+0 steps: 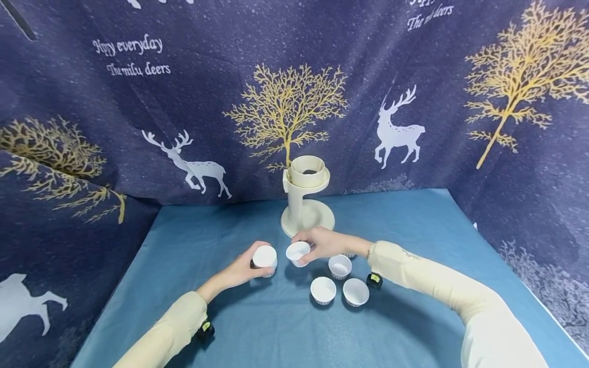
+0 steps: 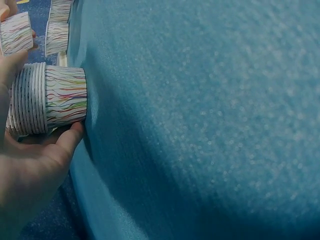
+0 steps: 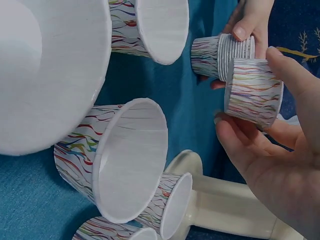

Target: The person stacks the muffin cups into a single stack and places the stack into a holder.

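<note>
My left hand (image 1: 241,269) grips a nested stack of white paper baking cups (image 2: 65,97) with its thumb and fingers curled round it. In the left wrist view the stacked rims show as ridges and the outer wall has colourful wavy lines. To the right of the stack, my right hand (image 1: 325,242) pinches a single paper baking cup (image 3: 254,92) between thumb and fingers. In the head view that cup is tilted, its white inside showing. Loose cups, among them one front cup (image 1: 323,291) and another beside it (image 1: 356,293), stand mouth up below my right forearm.
A cream stand (image 1: 296,207) with a round base and a funnel (image 1: 307,173) in its ring stands behind the hands. Another loose cup (image 1: 340,267) stands near my right wrist, with one more partly hidden behind the arm. A blue cloth (image 1: 257,327) covers the table.
</note>
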`<state>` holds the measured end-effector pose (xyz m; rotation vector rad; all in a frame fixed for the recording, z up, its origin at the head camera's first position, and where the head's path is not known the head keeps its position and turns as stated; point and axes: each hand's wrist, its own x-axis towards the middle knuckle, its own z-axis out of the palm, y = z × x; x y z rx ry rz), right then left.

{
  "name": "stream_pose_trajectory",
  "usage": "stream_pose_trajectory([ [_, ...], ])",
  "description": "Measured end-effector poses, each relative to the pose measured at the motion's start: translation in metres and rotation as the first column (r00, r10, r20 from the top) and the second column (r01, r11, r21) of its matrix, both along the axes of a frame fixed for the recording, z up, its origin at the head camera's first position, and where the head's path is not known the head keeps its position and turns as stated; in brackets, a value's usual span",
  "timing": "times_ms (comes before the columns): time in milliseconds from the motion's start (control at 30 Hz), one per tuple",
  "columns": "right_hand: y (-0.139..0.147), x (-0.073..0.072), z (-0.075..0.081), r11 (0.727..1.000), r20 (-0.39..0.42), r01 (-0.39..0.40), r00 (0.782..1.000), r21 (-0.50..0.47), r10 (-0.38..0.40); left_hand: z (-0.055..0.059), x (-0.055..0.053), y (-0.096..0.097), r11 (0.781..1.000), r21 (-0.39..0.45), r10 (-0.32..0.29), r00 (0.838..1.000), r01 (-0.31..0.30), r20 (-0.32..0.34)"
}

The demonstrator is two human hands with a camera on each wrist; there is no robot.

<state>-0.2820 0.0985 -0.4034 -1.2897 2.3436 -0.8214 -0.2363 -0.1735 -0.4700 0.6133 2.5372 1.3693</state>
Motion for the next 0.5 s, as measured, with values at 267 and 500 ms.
stream_pose_trajectory([
  [267, -0.0033, 0.0027, 0.0021, 0.999, 0.049, 0.005, 0.999, -0.042, -0.003, -0.0009, 0.0007, -0.0003, 1.000, 0.011, -0.008, 1.000, 0.008, -0.018],
  [500, -0.0063, 0.0056, 0.0046, 1.000, 0.062, 0.009, 0.998, -0.025, -0.007, 0.0010, 0.0010, -0.0002, 1.000, 0.010, -0.021, 0.999, 0.021, -0.032],
])
